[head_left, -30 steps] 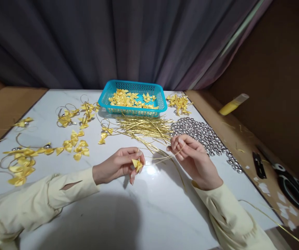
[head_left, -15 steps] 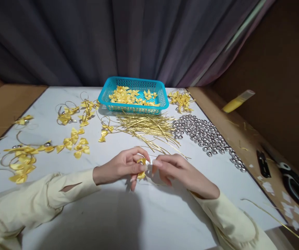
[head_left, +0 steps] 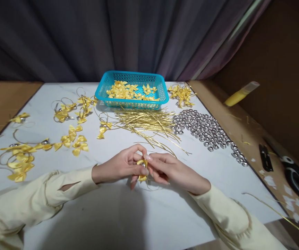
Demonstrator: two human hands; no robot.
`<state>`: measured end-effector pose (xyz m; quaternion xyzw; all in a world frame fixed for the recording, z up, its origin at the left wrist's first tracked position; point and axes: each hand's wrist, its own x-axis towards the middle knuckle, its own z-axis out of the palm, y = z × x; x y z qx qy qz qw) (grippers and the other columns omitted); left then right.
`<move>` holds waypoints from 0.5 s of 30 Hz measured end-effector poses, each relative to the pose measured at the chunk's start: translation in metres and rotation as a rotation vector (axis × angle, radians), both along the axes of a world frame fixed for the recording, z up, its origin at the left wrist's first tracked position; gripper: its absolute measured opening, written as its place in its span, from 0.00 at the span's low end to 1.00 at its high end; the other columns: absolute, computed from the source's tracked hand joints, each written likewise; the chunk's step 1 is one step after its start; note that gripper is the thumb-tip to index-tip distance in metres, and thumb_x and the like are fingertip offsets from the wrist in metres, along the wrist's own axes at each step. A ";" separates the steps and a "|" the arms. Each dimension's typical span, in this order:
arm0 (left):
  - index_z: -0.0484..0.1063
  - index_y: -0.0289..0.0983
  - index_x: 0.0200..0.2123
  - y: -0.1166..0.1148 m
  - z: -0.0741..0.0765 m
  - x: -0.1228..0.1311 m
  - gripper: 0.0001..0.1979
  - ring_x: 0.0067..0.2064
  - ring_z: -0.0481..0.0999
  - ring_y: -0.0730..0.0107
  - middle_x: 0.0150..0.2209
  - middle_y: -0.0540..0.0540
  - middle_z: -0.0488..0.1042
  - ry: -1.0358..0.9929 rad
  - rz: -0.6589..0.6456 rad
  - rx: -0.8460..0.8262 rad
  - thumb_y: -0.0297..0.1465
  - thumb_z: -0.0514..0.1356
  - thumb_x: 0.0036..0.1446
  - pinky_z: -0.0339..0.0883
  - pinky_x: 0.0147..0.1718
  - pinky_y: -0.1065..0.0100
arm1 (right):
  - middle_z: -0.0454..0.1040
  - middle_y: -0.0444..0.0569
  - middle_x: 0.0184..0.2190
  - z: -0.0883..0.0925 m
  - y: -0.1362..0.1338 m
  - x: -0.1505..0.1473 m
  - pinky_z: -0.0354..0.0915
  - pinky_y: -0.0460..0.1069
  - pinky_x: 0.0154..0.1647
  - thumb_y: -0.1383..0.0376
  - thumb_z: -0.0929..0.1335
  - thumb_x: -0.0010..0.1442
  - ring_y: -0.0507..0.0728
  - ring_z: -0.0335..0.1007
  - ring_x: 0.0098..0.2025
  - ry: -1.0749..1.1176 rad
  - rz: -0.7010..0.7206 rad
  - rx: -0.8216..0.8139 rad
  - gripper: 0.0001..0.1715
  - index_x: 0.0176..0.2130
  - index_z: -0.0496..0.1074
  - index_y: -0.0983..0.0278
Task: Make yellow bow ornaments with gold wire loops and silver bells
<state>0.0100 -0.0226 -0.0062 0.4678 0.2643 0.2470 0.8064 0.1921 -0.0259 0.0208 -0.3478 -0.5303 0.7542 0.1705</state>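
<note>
A small yellow ribbon bow (head_left: pixel 142 169) is pinched between both hands low over the white table (head_left: pixel 165 208). My left hand (head_left: pixel 119 166) grips it from the left with thumb and fingers closed. From the right, my right hand (head_left: pixel 169 169) meets it, fingertips pressed together on the bow and on a thin gold cord. A loop of that cord (head_left: pixel 149 187) shows below the fingers. The bow's middle is hidden by the fingertips.
A turquoise basket (head_left: pixel 132 102) of yellow bows stands at the back. In front of it lie a pile of gold cords (head_left: pixel 146 123) and silver bells (head_left: pixel 206 130). Finished bows (head_left: pixel 71 139) spread over the left. Scissors (head_left: pixel 295 173) and a yellow tube (head_left: pixel 239 94) lie at the right.
My right hand has come in from the right, drawing the gold cord through, and now meets my left hand at the bow. The left hand has barely moved.
</note>
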 end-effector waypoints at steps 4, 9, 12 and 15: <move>0.57 0.37 0.37 0.001 0.001 0.001 0.17 0.17 0.69 0.81 0.26 0.54 0.73 -0.003 0.001 -0.019 0.33 0.64 0.51 0.67 0.16 0.78 | 0.55 0.35 0.12 -0.001 -0.001 0.000 0.44 0.44 0.17 0.52 0.58 0.63 0.45 0.44 0.15 -0.023 0.000 0.013 0.23 0.24 0.58 0.64; 0.56 0.38 0.40 0.001 0.001 0.001 0.18 0.17 0.70 0.80 0.27 0.53 0.73 -0.001 -0.015 -0.017 0.32 0.63 0.52 0.66 0.16 0.79 | 0.55 0.36 0.15 -0.004 -0.002 0.001 0.46 0.43 0.18 0.53 0.59 0.62 0.44 0.47 0.17 -0.083 -0.037 0.100 0.23 0.22 0.57 0.64; 0.55 0.40 0.44 0.001 0.001 0.000 0.20 0.18 0.71 0.80 0.31 0.50 0.74 0.027 -0.021 -0.005 0.32 0.62 0.53 0.65 0.16 0.79 | 0.55 0.37 0.15 -0.005 -0.002 0.000 0.47 0.43 0.18 0.56 0.59 0.63 0.45 0.48 0.17 -0.103 -0.050 0.123 0.22 0.21 0.57 0.65; 0.53 0.41 0.51 0.001 0.003 -0.001 0.25 0.18 0.72 0.79 0.32 0.49 0.75 0.036 -0.021 0.010 0.33 0.61 0.54 0.66 0.17 0.78 | 0.55 0.37 0.14 -0.003 0.000 0.000 0.46 0.43 0.17 0.58 0.59 0.63 0.45 0.47 0.17 -0.116 -0.056 0.130 0.22 0.21 0.57 0.64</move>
